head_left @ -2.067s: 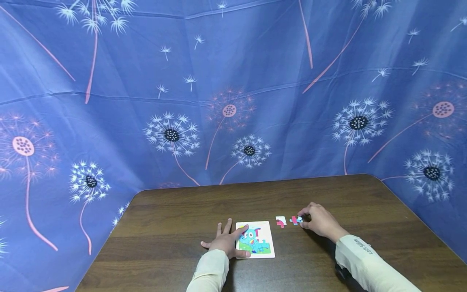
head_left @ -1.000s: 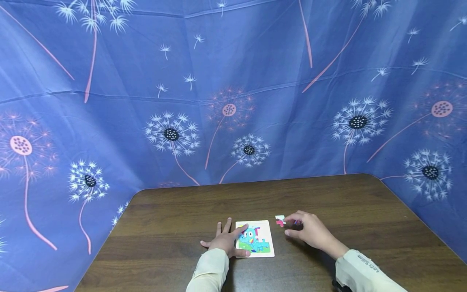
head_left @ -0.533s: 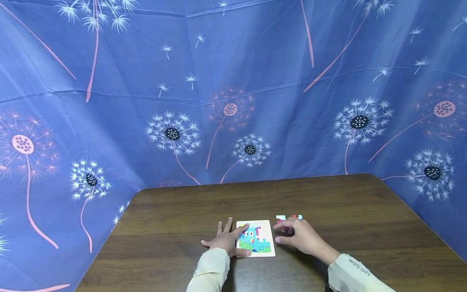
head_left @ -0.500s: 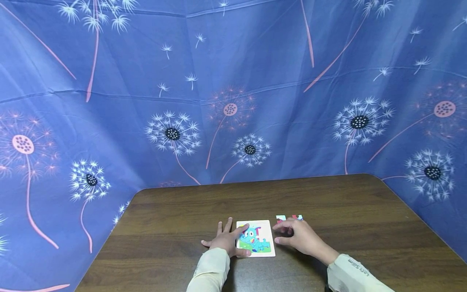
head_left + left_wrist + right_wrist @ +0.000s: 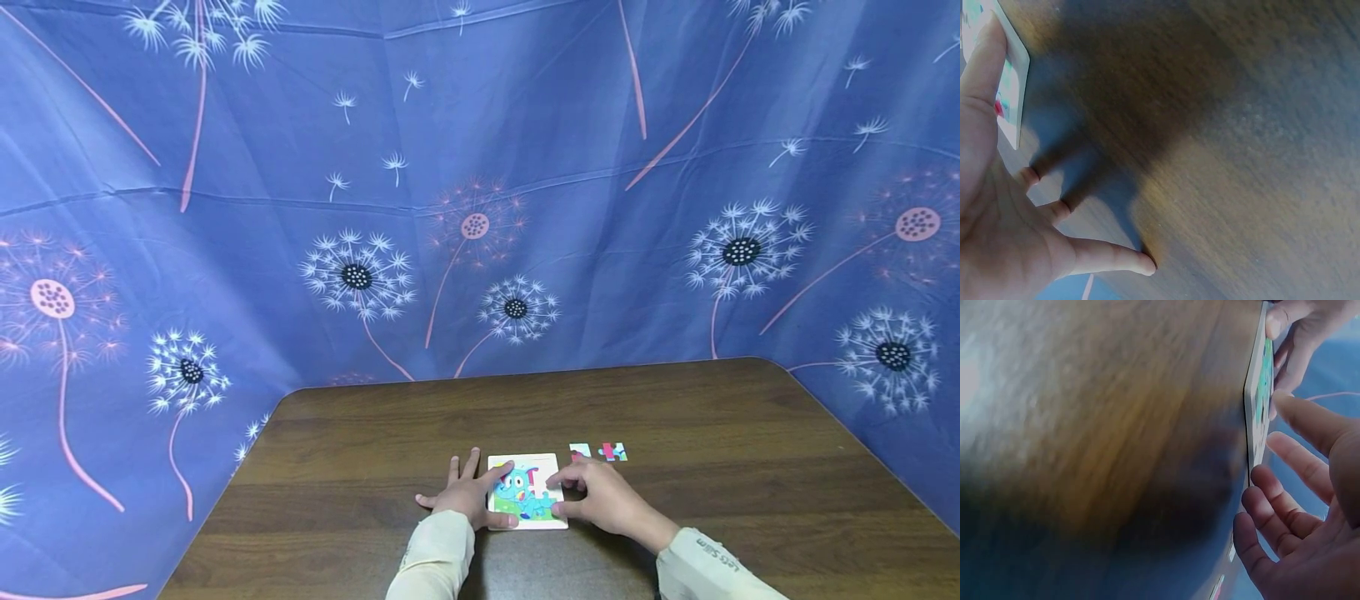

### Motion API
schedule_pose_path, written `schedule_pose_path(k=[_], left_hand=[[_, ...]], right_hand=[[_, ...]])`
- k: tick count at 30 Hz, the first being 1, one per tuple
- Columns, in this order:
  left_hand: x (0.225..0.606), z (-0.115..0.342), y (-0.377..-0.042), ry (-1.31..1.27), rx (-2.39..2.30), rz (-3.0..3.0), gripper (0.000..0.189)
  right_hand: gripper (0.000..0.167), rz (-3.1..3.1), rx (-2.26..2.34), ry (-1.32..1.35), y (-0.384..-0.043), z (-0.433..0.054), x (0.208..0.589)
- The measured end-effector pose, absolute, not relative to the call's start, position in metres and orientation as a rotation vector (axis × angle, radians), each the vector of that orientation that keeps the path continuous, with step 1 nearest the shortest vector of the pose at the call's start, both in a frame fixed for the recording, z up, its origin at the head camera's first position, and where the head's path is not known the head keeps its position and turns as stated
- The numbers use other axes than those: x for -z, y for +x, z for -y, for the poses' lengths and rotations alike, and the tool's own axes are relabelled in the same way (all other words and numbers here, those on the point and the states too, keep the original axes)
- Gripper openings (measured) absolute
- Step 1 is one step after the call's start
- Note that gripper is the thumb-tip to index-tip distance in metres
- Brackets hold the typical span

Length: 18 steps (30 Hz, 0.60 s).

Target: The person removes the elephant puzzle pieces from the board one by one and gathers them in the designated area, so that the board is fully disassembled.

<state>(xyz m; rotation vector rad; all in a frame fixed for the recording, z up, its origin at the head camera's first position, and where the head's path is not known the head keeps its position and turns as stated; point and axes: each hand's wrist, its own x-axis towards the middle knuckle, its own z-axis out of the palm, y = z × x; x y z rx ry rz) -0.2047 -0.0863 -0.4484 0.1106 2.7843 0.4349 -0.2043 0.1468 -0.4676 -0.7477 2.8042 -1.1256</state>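
Note:
A square, white-bordered jigsaw puzzle board (image 5: pixel 525 524) with a blue cartoon animal lies on the table; its upper right part shows pale, bare backing. My left hand (image 5: pixel 462 498) rests at its left side, index finger and thumb on the board, the other fingers spread over the wood. My right hand (image 5: pixel 603 500) reaches over the board's right edge, index finger and thumb apart close over the picture. Between them no loose piece shows in the right wrist view. A red-and-white puzzle piece (image 5: pixel 579 449) lies beyond the right hand, partly covered by it, with a red-and-blue puzzle piece (image 5: pixel 613 452) to its right.
The brown wooden table (image 5: pixel 360 467) extends around the board on all sides. A blue cloth (image 5: pixel 480 167) printed with dandelions hangs behind its far edge and along the sides.
My right hand has left the red-and-blue piece, which stays on the table, and moved left and nearer to the board's right edge. The left hand has stayed on the board.

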Motion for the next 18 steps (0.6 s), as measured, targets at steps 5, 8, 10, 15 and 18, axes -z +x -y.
schedule_pose_path(k=[5, 8, 10, 15, 18], left_hand=[[0.4494, 0.0861, -0.2047, 0.111, -0.437, -2.788, 0.082], [0.4504, 0.0861, -0.2058, 0.109, -0.432, -2.791, 0.082], [0.4510, 0.0861, -0.2063, 0.108, -0.430, -2.792, 0.082], [0.4536, 0.0861, -0.2071, 0.106, -0.433, -2.793, 0.082], [0.4556, 0.0862, -0.2080, 0.100, -0.435, -2.790, 0.083]], right_hand=[[0.031, -2.795, 1.114, -0.795, -0.2033, -0.1425, 0.4684], [0.031, -2.814, 1.105, -0.822, -0.2029, -0.1413, 0.4706], [0.030, -2.820, 1.102, -0.818, -0.2023, -0.1410, 0.4717], [0.026, -2.845, 1.094, -0.812, -0.2022, -0.1398, 0.4726], [0.025, -2.861, 1.087, -0.820, -0.2030, -0.1383, 0.4728]])
